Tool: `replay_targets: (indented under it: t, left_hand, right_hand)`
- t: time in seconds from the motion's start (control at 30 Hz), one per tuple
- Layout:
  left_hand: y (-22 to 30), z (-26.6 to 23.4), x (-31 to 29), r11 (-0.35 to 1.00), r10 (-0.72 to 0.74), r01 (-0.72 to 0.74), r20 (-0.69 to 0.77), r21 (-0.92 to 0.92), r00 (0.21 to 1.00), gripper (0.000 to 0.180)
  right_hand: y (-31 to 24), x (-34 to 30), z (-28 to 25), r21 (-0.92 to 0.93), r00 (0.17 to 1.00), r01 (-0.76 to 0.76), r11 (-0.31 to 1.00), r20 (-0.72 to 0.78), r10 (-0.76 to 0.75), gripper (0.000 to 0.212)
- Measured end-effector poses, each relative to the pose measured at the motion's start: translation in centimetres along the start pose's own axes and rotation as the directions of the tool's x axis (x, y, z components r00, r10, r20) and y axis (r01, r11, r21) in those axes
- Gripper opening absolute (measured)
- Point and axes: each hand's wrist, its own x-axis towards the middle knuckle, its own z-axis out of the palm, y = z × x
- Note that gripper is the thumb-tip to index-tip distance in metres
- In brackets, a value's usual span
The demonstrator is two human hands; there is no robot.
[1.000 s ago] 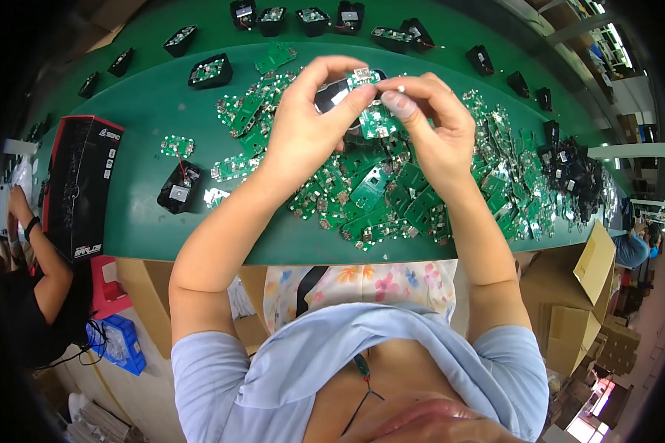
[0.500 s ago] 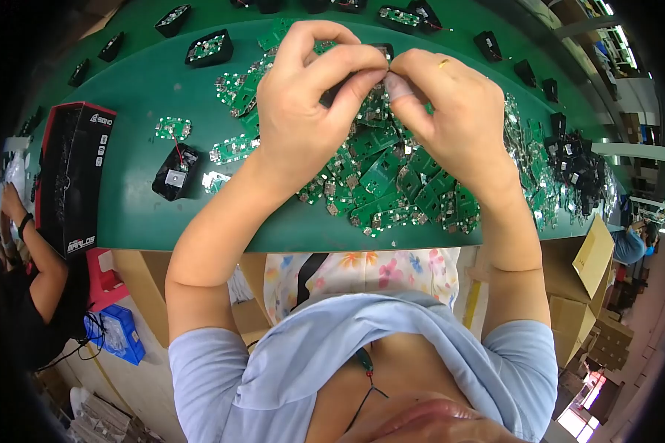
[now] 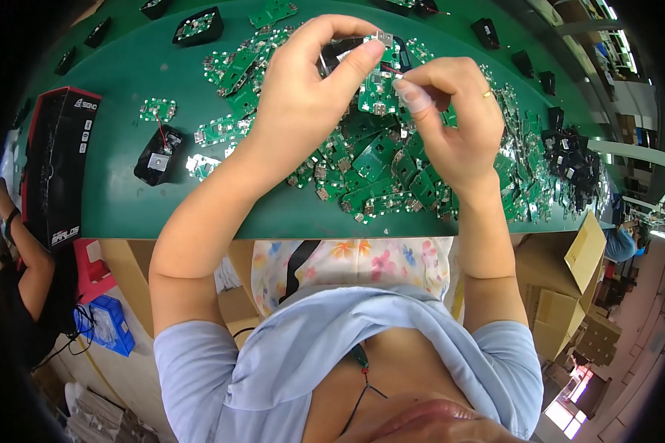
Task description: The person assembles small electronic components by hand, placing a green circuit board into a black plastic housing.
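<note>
My left hand (image 3: 299, 96) is closed around a small black plastic housing (image 3: 335, 55). Its thumb presses on a green circuit board (image 3: 377, 92) that stands upright against the housing. A thin red wire (image 3: 391, 69) runs from the board toward my right hand (image 3: 462, 118), whose thumb and forefinger pinch together at the wire's end. The exact grip at those fingertips is partly hidden. Beneath both hands spreads a heap of loose green circuit boards (image 3: 377, 159).
At the left lie a black housing (image 3: 152, 164) wired to a circuit board (image 3: 158, 110) and a tall black box (image 3: 60, 170). Black parts (image 3: 573, 166) are piled at the right. More filled housings (image 3: 197, 26) line the far side. A co-worker's arm (image 3: 31, 244) shows at far left.
My hands have moved apart, the right one lower and to the right. The circuit board and red wire now show between them. The whole view has shifted slightly.
</note>
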Motion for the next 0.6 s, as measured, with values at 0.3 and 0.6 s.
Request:
replay_targets:
  t: [0.3, 0.6]
  left_hand:
    - [2.2, 0.7, 0.3, 0.945, 0.190, -0.164, -0.066, 0.283, 0.979, 0.013]
    - [-3.9, 2.6, 3.7, 0.405, 0.826, -0.903, -0.368, -0.140, 0.427, 0.019]
  right_hand:
    - [0.7, 0.0, 0.5, -0.109, 0.993, 0.116, 0.987, 0.026, -0.114, 0.017]
    - [0.6, 0.1, 0.8, -0.154, 0.986, 0.166, 0.974, 0.058, -0.159, 0.015]
